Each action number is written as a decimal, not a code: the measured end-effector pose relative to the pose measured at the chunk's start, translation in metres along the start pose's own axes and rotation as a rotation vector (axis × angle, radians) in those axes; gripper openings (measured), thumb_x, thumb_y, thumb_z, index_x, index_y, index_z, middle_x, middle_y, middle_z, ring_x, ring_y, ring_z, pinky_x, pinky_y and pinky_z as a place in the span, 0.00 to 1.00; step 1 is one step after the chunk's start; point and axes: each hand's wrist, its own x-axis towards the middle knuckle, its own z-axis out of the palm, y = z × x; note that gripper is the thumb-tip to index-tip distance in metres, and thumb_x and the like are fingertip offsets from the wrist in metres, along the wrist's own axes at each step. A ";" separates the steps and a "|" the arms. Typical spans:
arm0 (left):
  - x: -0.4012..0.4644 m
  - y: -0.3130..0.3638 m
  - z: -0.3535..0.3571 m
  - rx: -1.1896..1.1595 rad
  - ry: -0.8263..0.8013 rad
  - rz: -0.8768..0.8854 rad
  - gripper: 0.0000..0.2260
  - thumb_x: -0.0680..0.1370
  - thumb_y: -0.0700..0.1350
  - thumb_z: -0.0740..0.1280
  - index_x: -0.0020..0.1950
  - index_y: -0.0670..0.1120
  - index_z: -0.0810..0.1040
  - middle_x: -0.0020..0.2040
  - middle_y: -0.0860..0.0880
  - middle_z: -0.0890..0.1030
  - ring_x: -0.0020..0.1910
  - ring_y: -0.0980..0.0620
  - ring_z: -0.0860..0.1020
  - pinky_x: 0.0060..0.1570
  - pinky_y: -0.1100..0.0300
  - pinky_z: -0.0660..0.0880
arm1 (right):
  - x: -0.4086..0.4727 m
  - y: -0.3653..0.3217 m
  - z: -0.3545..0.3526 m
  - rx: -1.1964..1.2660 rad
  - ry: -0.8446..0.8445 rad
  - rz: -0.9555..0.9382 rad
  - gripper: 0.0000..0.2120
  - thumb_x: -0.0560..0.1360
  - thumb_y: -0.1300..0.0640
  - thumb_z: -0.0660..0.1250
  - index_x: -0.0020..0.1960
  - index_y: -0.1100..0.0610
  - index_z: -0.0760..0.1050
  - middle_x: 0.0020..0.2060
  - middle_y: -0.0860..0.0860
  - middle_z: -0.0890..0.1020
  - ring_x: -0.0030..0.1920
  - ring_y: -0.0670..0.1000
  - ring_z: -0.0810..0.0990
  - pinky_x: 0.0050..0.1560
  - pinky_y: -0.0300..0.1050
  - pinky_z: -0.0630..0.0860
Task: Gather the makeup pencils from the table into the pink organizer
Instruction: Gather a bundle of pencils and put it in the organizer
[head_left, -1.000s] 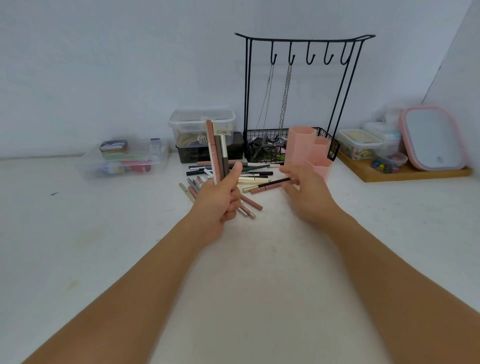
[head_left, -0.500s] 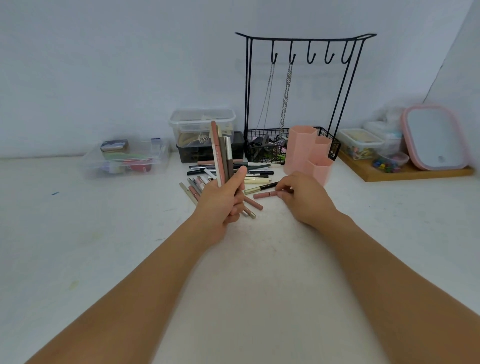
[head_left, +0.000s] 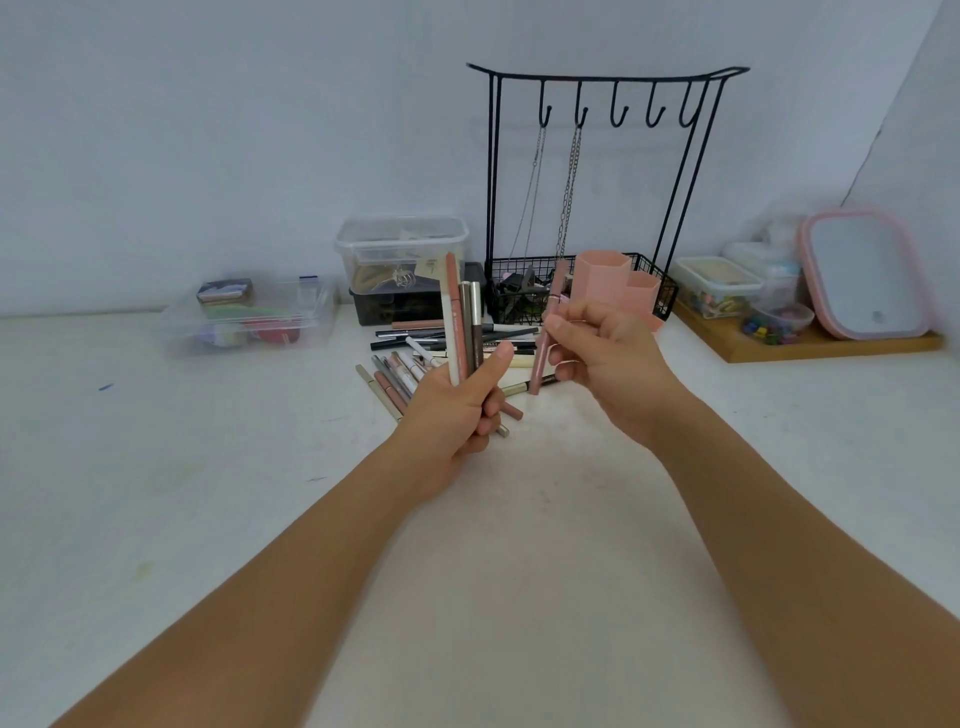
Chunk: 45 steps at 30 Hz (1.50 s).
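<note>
Several makeup pencils upright in the left hand, fingers curled around the bundle and thumb pressed against its front, raised above the white tabletop. One pink pencil pinched near-vertical in the right hand, just right of the left hand's bundle and apart from it, with the pink organizer directly behind the right hand's knuckles, partly hidden by them. Many more loose pencils scattered flat on the tabletop beyond and between both hands, a clear lidded box and a black hook stand farther behind them.
</note>
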 end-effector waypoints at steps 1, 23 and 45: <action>0.000 -0.001 0.000 0.004 -0.006 0.004 0.20 0.71 0.61 0.73 0.37 0.47 0.71 0.28 0.49 0.70 0.22 0.56 0.69 0.19 0.66 0.61 | -0.002 -0.002 0.002 0.036 -0.040 0.002 0.03 0.80 0.64 0.67 0.51 0.61 0.79 0.38 0.53 0.83 0.35 0.47 0.78 0.35 0.39 0.76; -0.002 -0.009 0.002 0.133 -0.049 -0.006 0.15 0.72 0.45 0.79 0.50 0.39 0.78 0.30 0.47 0.76 0.24 0.54 0.73 0.20 0.65 0.64 | -0.013 0.003 0.014 -0.088 -0.184 0.021 0.03 0.71 0.62 0.77 0.45 0.58 0.85 0.42 0.63 0.84 0.43 0.60 0.79 0.55 0.71 0.76; 0.006 0.005 -0.011 0.016 0.117 -0.045 0.16 0.82 0.53 0.67 0.39 0.46 0.71 0.26 0.50 0.69 0.23 0.53 0.68 0.19 0.65 0.60 | 0.013 0.044 -0.024 -1.215 0.017 -0.100 0.08 0.80 0.58 0.66 0.56 0.55 0.82 0.52 0.52 0.81 0.50 0.53 0.77 0.50 0.49 0.77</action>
